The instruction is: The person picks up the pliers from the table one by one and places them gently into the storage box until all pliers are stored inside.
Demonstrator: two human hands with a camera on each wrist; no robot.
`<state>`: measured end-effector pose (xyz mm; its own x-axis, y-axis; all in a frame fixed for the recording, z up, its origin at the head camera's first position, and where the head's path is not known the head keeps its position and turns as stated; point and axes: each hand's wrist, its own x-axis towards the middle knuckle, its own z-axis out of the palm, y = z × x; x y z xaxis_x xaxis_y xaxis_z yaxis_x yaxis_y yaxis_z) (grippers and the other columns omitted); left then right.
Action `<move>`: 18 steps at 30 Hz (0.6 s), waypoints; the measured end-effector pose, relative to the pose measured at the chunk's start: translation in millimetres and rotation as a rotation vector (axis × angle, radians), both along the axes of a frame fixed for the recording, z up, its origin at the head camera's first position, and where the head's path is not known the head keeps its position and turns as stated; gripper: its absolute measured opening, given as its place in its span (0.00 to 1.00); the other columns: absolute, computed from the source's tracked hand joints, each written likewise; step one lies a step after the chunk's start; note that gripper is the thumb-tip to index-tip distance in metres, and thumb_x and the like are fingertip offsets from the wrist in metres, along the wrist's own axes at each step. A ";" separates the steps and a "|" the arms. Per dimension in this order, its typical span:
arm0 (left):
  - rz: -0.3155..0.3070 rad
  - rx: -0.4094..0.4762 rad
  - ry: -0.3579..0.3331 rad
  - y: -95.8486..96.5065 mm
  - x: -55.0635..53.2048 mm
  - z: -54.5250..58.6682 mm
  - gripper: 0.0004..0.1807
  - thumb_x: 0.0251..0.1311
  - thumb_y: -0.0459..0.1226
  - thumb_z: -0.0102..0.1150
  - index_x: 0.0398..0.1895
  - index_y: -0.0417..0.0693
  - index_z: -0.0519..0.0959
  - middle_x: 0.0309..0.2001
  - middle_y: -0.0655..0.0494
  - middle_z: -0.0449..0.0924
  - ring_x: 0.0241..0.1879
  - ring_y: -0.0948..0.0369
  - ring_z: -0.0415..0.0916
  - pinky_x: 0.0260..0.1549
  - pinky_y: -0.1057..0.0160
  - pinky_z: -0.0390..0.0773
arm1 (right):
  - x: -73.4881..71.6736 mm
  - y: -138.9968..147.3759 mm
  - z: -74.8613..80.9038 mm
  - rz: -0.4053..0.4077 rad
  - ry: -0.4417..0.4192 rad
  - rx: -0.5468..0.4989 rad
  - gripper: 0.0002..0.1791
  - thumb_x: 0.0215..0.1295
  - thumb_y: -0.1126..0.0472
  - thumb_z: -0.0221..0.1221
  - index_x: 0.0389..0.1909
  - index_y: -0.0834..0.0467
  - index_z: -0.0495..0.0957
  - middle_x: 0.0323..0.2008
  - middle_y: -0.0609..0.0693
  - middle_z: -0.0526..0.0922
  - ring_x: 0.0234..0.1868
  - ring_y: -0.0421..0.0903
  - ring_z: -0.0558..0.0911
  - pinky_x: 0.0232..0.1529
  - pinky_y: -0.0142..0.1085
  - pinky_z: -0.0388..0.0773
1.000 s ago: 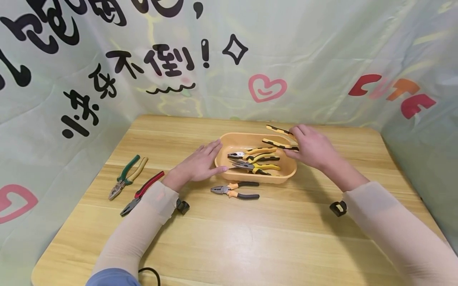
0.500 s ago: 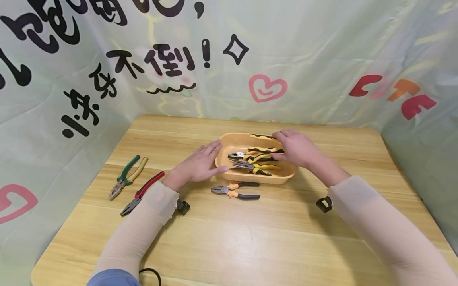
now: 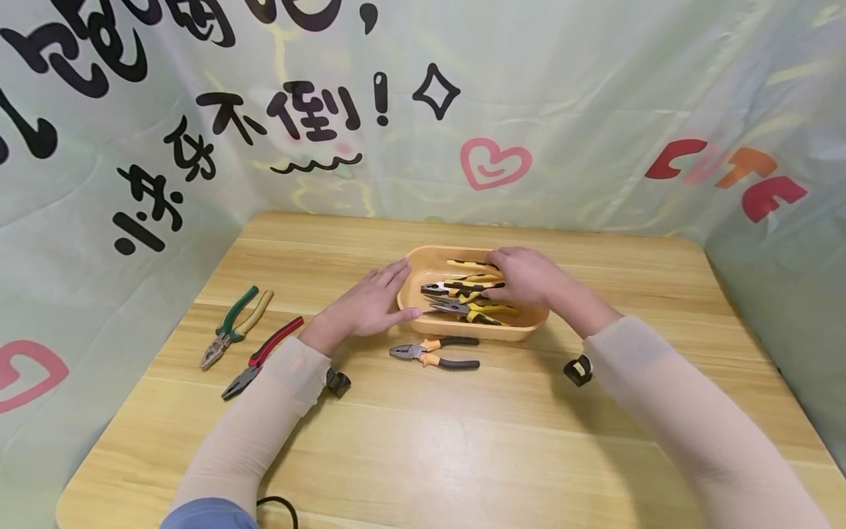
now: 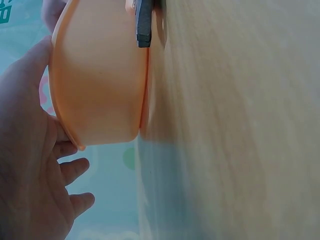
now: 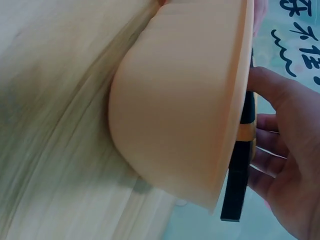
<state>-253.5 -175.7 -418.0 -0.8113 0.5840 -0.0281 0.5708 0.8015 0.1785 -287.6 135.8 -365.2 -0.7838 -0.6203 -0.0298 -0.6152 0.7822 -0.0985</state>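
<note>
My left hand (image 3: 366,303) rests against the left rim of an orange plastic basin (image 3: 489,333), its fingers extended; the left wrist view shows the thumb (image 4: 36,62) along that rim. Over the basin's right side, my right hand (image 3: 525,275) grips a tool with yellow-and-black handles (image 3: 465,263), apparently pliers. Its two handles spread leftward from the hand, and a black straight part (image 5: 236,185) shows by the rim in the right wrist view. Several pliers (image 3: 452,304) with yellow handles lie beneath, partly covered by the hand and the held tool.
Orange-and-black combination pliers (image 3: 429,353) lie before the basin. To the left are green-and-yellow pliers (image 3: 228,334) and red-handled pliers (image 3: 264,358), next to my left sleeve (image 3: 264,419). A printed curtain (image 3: 562,110) stands behind the wooden table (image 3: 463,441). A black cable (image 3: 280,502) lies at the front.
My right hand has moved left and lower, bringing the yellow-and-black tool from above the basin's right edge to among the other pliers. The left hand has stayed in place.
</note>
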 end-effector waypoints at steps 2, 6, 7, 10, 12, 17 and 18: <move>-0.002 -0.001 0.002 -0.2 0.0 -0.1 0.55 0.63 0.73 0.23 0.78 0.40 0.40 0.79 0.48 0.32 0.76 0.51 0.36 0.72 0.47 0.44 | -2.1 -2.8 0.2 -0.001 -0.024 0.010 0.35 0.61 0.44 0.65 0.62 0.63 0.72 0.56 0.61 0.78 0.55 0.60 0.77 0.57 0.54 0.72; -0.010 -0.002 0.012 -1.3 0.0 -0.9 0.55 0.63 0.73 0.23 0.78 0.39 0.40 0.78 0.47 0.33 0.76 0.49 0.38 0.72 0.47 0.45 | -7.2 -9.8 -0.4 0.012 -0.069 0.034 0.35 0.62 0.45 0.65 0.63 0.63 0.71 0.58 0.60 0.77 0.57 0.59 0.76 0.59 0.53 0.71; -0.011 -0.003 0.015 -1.5 -0.1 -1.3 0.55 0.63 0.73 0.23 0.78 0.39 0.40 0.78 0.47 0.32 0.76 0.49 0.38 0.72 0.46 0.45 | -8.8 -11.8 -0.5 0.021 -0.076 0.040 0.35 0.62 0.45 0.65 0.64 0.63 0.71 0.59 0.60 0.76 0.58 0.59 0.76 0.60 0.53 0.71; -0.010 0.000 0.018 -1.5 -0.1 -2.1 0.55 0.63 0.73 0.22 0.78 0.39 0.40 0.78 0.48 0.32 0.76 0.49 0.38 0.72 0.46 0.45 | -13.2 -17.4 -1.2 0.056 -0.083 0.055 0.35 0.63 0.46 0.65 0.64 0.63 0.71 0.58 0.60 0.76 0.58 0.59 0.76 0.61 0.52 0.70; -0.010 0.005 0.016 -1.0 0.1 -2.1 0.55 0.63 0.73 0.22 0.78 0.39 0.40 0.79 0.48 0.32 0.76 0.49 0.38 0.72 0.46 0.45 | -16.1 -20.9 -2.2 0.083 -0.080 0.065 0.34 0.63 0.47 0.65 0.63 0.64 0.71 0.57 0.60 0.77 0.57 0.59 0.76 0.61 0.52 0.71; -0.005 0.013 0.003 -1.1 0.6 -1.4 0.55 0.63 0.73 0.23 0.78 0.40 0.39 0.79 0.49 0.31 0.76 0.49 0.38 0.72 0.47 0.44 | -22.8 -31.5 -1.4 0.115 -0.094 0.097 0.34 0.63 0.48 0.65 0.64 0.64 0.70 0.56 0.61 0.78 0.56 0.59 0.77 0.60 0.52 0.71; -0.004 0.013 0.002 -1.2 0.4 -1.2 0.55 0.63 0.73 0.23 0.78 0.40 0.39 0.79 0.49 0.31 0.76 0.49 0.38 0.72 0.47 0.43 | -23.9 -33.8 -0.4 0.116 -0.100 0.104 0.34 0.63 0.49 0.65 0.64 0.64 0.70 0.57 0.61 0.77 0.56 0.59 0.77 0.60 0.52 0.71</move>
